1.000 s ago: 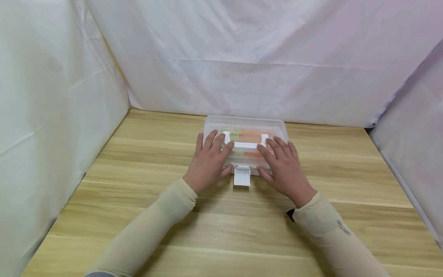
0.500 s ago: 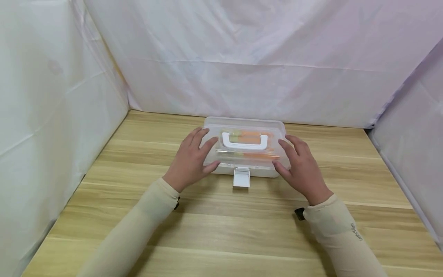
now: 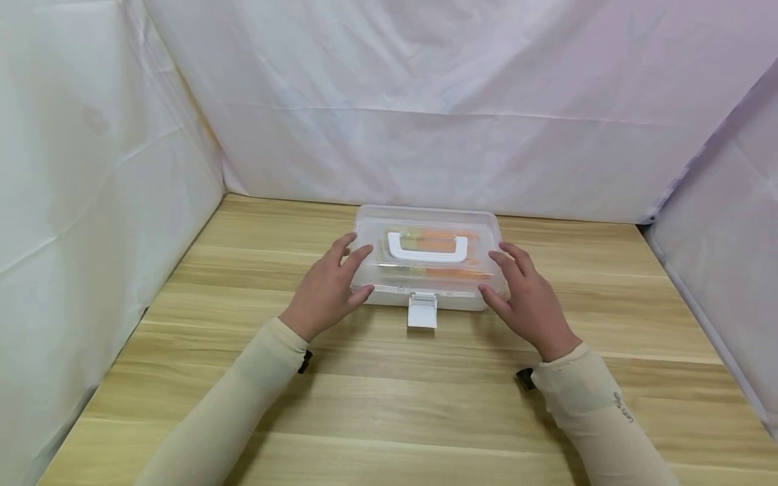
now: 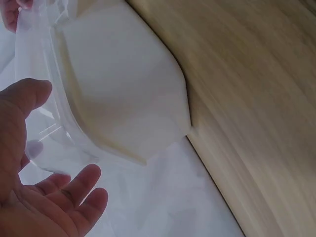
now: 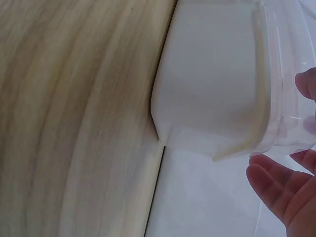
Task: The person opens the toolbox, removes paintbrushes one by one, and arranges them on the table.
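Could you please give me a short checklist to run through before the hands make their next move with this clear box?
1. Box flat on the table: ok, its base rests on the wood.
2. Lid over the box: ok, though whether it is fully pressed down is unclear.
3. Latch fastened: not ok, its flap juts out at the front.
4. Handle folded down: ok, it lies against the lid.
5. Left hand and right hand at opposite ends: ok, fingers spread.
6. Orange and green contents secured inside: cannot tell through the cloudy plastic.
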{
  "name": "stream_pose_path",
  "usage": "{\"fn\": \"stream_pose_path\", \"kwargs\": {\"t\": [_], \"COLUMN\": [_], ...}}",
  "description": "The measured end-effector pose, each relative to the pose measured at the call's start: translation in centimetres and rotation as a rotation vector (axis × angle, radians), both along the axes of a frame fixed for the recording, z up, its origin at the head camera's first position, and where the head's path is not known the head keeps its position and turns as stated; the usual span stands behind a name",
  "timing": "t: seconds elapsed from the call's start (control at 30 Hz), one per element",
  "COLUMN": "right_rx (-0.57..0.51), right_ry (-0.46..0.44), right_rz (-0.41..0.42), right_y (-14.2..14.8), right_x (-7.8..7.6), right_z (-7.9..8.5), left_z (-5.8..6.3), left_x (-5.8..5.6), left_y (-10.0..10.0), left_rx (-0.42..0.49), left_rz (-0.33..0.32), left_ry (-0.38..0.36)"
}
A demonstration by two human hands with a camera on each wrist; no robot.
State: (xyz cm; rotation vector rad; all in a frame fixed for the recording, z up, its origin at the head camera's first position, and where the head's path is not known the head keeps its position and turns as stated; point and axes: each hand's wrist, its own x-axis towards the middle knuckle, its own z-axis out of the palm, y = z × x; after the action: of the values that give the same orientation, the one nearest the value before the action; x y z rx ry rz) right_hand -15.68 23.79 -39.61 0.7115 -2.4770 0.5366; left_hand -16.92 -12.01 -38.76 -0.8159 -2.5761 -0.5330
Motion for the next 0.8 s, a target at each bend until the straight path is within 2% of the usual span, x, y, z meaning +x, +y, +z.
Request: {"fn": "stream_pose_path", "kwargs": {"t": [0.33, 0.6, 0.8], "right_rx": [-0.033, -0.063, -0.095], "right_ry": [-0.028, -0.035, -0.001], "right_rz": [-0.003, -0.013, 0.006], "right_y": [-0.14, -0.14, -0.22], "right_x": [-0.09, -0.06, -0.32], "right_z": [-0.4, -0.24, 0.17], "left_z": [-0.28, -0.28, -0.05], "left_x": [0.01, 0.03, 0.02], "left_y": [0.06, 0.22, 0.36], "left_rx": [0.067, 0.096, 0.092], "left_rz": [-0.029, -0.061, -0.065], "left_ry": [-0.039, -0.006, 0.015]}}
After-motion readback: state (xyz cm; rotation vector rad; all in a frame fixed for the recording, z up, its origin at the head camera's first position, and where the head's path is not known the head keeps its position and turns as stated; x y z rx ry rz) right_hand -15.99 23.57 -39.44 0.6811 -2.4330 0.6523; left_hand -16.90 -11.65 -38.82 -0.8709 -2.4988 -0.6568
